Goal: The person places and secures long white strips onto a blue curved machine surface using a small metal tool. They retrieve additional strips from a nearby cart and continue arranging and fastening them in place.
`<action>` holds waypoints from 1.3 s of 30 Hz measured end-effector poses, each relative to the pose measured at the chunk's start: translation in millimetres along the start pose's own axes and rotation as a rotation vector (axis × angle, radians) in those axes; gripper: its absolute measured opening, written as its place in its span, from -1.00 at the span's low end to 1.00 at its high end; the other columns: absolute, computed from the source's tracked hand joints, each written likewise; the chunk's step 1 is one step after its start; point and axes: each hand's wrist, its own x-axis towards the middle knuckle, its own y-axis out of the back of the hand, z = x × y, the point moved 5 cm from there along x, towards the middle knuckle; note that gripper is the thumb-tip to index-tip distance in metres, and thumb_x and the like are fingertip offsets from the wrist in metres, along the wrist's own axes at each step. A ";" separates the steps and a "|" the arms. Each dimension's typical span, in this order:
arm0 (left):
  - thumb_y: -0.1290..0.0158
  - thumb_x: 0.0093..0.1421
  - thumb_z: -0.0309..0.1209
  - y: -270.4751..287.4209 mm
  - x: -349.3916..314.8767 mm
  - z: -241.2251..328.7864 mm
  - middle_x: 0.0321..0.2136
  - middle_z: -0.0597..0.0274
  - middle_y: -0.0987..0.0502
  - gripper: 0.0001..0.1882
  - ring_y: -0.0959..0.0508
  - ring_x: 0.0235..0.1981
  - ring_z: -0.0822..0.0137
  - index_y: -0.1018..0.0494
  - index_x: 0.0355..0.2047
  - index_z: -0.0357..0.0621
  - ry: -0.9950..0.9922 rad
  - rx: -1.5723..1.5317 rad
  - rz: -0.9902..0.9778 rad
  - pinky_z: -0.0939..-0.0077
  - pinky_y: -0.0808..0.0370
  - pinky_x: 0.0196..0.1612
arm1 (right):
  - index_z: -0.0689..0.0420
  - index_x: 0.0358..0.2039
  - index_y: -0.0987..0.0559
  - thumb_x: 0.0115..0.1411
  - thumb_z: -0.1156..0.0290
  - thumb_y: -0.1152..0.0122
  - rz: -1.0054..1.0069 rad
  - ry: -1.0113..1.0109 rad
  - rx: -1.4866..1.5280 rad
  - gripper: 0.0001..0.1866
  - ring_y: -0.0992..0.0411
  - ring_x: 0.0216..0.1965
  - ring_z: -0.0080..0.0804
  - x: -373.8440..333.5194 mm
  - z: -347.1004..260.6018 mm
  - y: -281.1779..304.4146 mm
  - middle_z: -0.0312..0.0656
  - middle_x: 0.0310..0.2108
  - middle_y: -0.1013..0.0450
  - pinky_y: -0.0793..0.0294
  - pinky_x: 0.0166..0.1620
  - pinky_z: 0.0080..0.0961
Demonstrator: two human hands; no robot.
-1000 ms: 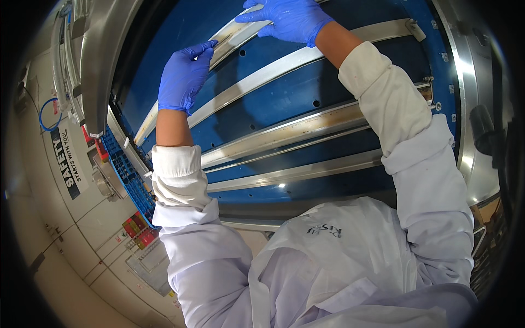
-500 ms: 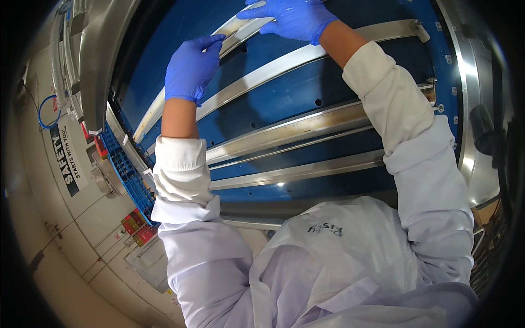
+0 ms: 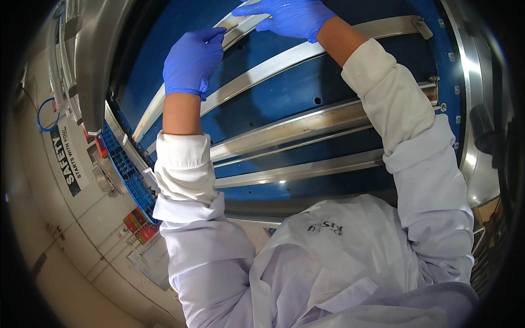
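Observation:
My left hand (image 3: 192, 63), in a blue glove, is curled over the farthest metal rail (image 3: 149, 117), its index finger pointing along it. The fingers' undersides are hidden. Farther right, my right hand (image 3: 292, 19), also gloved in blue, lies over the same rail with its fingers stretched out and apart. Part of this hand is cut off by the top edge. The rail is long, pale and silvery, with brownish marks, and rests over a blue panel (image 3: 284, 87) with small round holes.
Nearer me run more metal rails, one of them brown-stained (image 3: 295, 128). A bent steel frame (image 3: 470, 109) borders the right side. At the left are a steel beam (image 3: 98, 65), a blue plastic grid (image 3: 128, 175) and a wall sign (image 3: 68, 161).
My left hand has shifted slightly up and away along the rail. The fingers of my right hand have slid a little to the left.

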 end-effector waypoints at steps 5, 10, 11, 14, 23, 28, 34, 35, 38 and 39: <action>-0.03 0.24 -0.15 1.0 2.7 -19.6 -0.15 0.07 -0.62 -0.71 -0.62 -0.14 0.07 -0.62 -0.09 0.21 -0.059 -0.155 0.014 0.36 -0.49 -0.04 | -0.35 -0.09 -0.62 0.07 0.13 -0.19 0.074 0.026 -0.017 -0.66 -0.35 -0.06 -0.34 -1.1 4.3 -5.5 -0.41 -0.10 -0.44 -0.19 0.07 -0.24; -0.04 0.24 -0.16 -0.2 4.2 -14.9 -0.15 0.09 -0.62 -0.72 -0.61 -0.14 0.07 -0.63 -0.10 0.20 -0.054 -0.130 -0.003 0.35 -0.49 -0.04 | -0.36 -0.08 -0.61 0.08 0.15 -0.18 0.055 0.031 -0.008 -0.65 -0.35 -0.06 -0.33 -0.6 1.6 -3.1 -0.39 -0.10 -0.43 -0.20 0.07 -0.25; -0.04 0.24 -0.16 -0.9 4.7 -14.9 -0.15 0.08 -0.63 -0.72 -0.62 -0.15 0.07 -0.63 -0.10 0.20 -0.067 -0.103 0.010 0.35 -0.49 -0.04 | -0.36 -0.08 -0.61 0.08 0.15 -0.17 0.055 0.034 -0.013 -0.65 -0.35 -0.06 -0.33 0.2 0.1 -1.8 -0.39 -0.10 -0.43 -0.20 0.07 -0.25; -0.04 0.23 -0.15 -6.6 3.4 -2.4 -0.18 0.09 -0.63 -0.72 -0.61 -0.16 0.06 -0.63 -0.11 0.20 -0.041 0.006 0.053 0.34 -0.49 -0.05 | -0.37 -0.08 -0.61 0.09 0.14 -0.16 0.047 0.014 -0.038 -0.66 -0.35 -0.07 -0.33 -1.4 1.2 -6.1 -0.38 -0.12 -0.43 -0.20 0.05 -0.25; -0.07 0.26 -0.21 4.9 -4.2 3.5 -0.14 0.01 -0.62 -0.67 -0.58 -0.13 0.17 -0.58 -0.02 0.03 0.025 -0.234 -0.062 0.44 -0.41 0.05 | -0.39 -0.11 -0.61 0.15 0.16 -0.08 0.008 -0.008 -0.012 -0.71 -0.36 -0.08 -0.33 1.3 0.9 2.2 -0.39 -0.17 -0.44 -0.21 0.05 -0.26; -0.09 0.25 -0.20 -3.0 3.4 12.2 -0.12 0.01 -0.62 -0.66 -0.58 -0.11 0.23 -0.58 -0.02 -0.02 -0.035 -0.059 -0.012 0.45 -0.41 0.04 | -0.39 -0.11 -0.61 0.17 0.17 -0.05 0.047 -0.009 -0.015 -0.71 -0.36 -0.08 -0.33 -1.3 -0.2 0.6 -0.38 -0.18 -0.44 -0.21 0.04 -0.25; -0.06 0.22 -0.16 -9.9 2.8 -4.5 -0.24 0.07 -0.65 -0.69 -0.63 -0.22 0.15 -0.62 -0.07 0.11 -0.039 -0.187 -0.001 0.42 -0.49 -0.10 | -0.39 -0.11 -0.61 0.15 0.16 -0.09 -0.004 -0.034 -0.019 -0.71 -0.36 -0.08 -0.34 1.8 -0.3 1.4 -0.39 -0.18 -0.44 -0.21 0.05 -0.26; -0.07 0.22 -0.16 -11.0 0.6 -11.5 -0.21 0.05 -0.64 -0.68 -0.63 -0.17 0.13 -0.62 -0.07 0.10 -0.008 -0.305 -0.050 0.42 -0.49 -0.07 | -0.39 -0.11 -0.61 0.14 0.16 -0.09 0.030 -0.020 -0.010 -0.70 -0.36 -0.08 -0.34 -0.5 0.1 -3.5 -0.39 -0.17 -0.44 -0.20 0.06 -0.26; -0.08 0.22 -0.18 -3.7 2.1 -41.3 -0.18 0.03 -0.64 -0.68 -0.62 -0.16 0.13 -0.61 -0.06 0.06 -0.036 -0.301 0.010 0.40 -0.47 -0.04 | -0.38 -0.11 -0.61 0.12 0.15 -0.11 0.023 -0.018 -0.011 -0.70 -0.36 -0.07 -0.35 1.2 1.6 -1.5 -0.41 -0.15 -0.44 -0.20 0.06 -0.26; -0.07 0.23 -0.19 -0.7 0.3 -48.0 -0.17 0.01 -0.63 -0.69 -0.62 -0.16 0.17 -0.61 -0.06 0.07 -0.023 -0.220 0.022 0.41 -0.46 -0.03 | -0.38 -0.11 -0.61 0.12 0.14 -0.12 0.005 -0.024 -0.009 -0.69 -0.36 -0.07 -0.35 2.4 -0.1 -1.0 -0.41 -0.15 -0.45 -0.20 0.06 -0.26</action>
